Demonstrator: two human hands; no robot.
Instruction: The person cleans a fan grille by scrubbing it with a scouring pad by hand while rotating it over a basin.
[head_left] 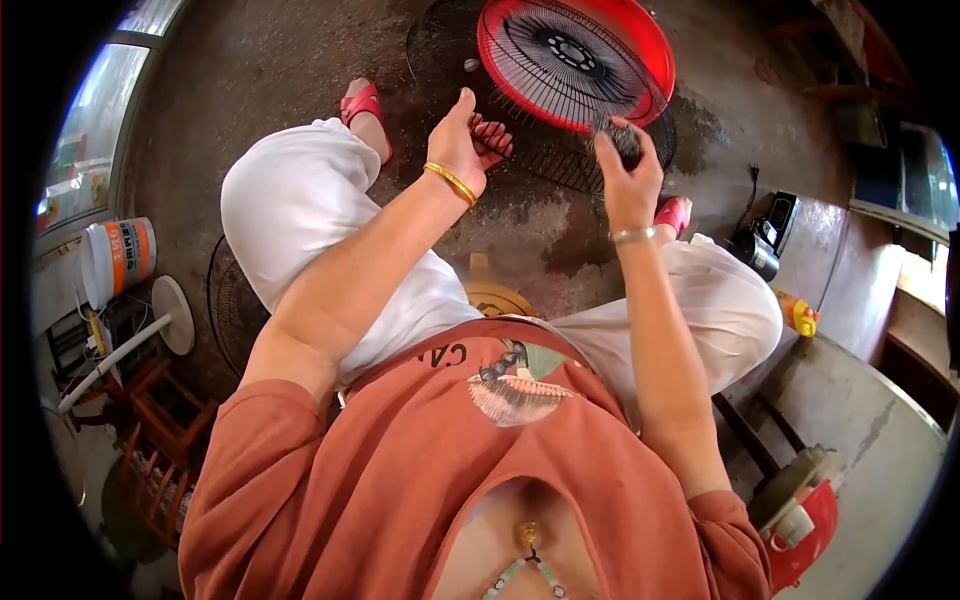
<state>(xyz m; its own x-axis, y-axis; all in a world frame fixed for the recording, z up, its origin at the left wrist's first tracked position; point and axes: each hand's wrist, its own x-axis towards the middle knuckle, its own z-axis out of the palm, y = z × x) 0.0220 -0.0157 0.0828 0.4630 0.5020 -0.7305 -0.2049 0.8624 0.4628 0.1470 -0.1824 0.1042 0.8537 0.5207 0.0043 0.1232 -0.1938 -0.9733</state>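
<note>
A round black wire fan grille [540, 70] leans tilted in a red basin [655, 45] on the floor. Below the basin, a second dark wire grille [565, 165] lies on the wet concrete. My left hand [462, 148], with a gold bracelet at the wrist, is just left of the tilted grille's lower edge. Its thumb stands apart from half-curled fingers, and nothing shows in it. At the grille's lower right edge, my right hand [632, 185] pinches a dark grey clump that looks like a steel wool scrubber [628, 150] between thumb and fingers.
Another black grille [228, 310] stands beside my left knee. A white bucket [118, 262] and wooden stools [170, 410] are at left. A yellow bottle [797, 313], a black appliance [770, 235] and a red container [810, 535] are at right.
</note>
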